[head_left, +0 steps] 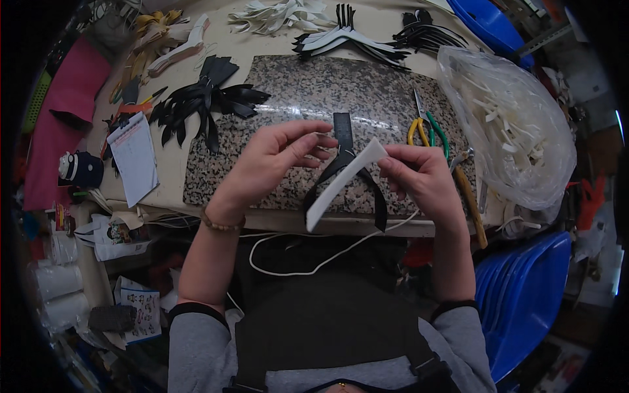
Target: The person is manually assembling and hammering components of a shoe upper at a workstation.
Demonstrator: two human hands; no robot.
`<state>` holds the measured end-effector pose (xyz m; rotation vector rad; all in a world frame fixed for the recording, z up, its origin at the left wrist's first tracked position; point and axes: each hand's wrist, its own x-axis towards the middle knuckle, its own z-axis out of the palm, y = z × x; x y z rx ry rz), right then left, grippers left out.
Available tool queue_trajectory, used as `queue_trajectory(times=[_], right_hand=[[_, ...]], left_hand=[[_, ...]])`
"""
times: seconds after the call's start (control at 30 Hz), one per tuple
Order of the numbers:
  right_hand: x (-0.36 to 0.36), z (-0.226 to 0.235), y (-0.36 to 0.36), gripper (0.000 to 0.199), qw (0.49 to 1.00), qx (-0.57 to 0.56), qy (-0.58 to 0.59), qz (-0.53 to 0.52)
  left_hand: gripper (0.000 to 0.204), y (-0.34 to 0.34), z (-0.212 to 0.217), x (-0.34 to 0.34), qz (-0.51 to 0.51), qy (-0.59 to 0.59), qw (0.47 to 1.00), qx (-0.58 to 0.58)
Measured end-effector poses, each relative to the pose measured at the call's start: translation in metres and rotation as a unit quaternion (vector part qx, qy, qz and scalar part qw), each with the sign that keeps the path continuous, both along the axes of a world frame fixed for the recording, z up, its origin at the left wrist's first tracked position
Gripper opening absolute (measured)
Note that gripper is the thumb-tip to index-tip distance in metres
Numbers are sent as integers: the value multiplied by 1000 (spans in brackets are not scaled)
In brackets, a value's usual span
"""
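plainly, the right hand (422,177) pinches a white strip (344,185) tilted above the slab (295,98), while the left hand (272,160) hovers half-open, fingertips just at the strip's top end.

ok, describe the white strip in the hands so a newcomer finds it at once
Start at the speckled granite slab in the middle of the bench. At its near edge, the right hand pinches a flat white strip slanting down-left. The black Y-shaped strap lies behind it.

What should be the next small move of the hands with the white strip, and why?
Probably lower the white strip onto the black Y-shaped strap on the granite slab. The right hand pinches its upper end, the left hand hovers beside it, and the strip already crosses above the strap.
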<state>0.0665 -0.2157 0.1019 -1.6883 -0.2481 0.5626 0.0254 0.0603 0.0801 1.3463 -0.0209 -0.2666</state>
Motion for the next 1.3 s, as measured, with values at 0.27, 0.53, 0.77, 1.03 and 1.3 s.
queue_trajectory(times=[0.27, 0.53, 0.77, 1.03, 1.3], right_hand=[[27, -33, 17, 24, 994, -75, 78, 10], [37, -58, 23, 22, 974, -182, 134, 23], [36, -68, 20, 23, 978, -118, 171, -18], [36, -69, 25, 24, 977, -154, 148, -24], [39, -64, 27, 24, 975, -167, 149, -15]], left_hand=[[18, -28, -23, 18, -45, 22, 961, 273], [16, -36, -56, 24, 9, -27, 923, 385], [15, -39, -62, 15, 47, -68, 930, 358], [13, -41, -66, 16, 55, -82, 925, 368], [17, -44, -68, 16, 56, -112, 911, 392]])
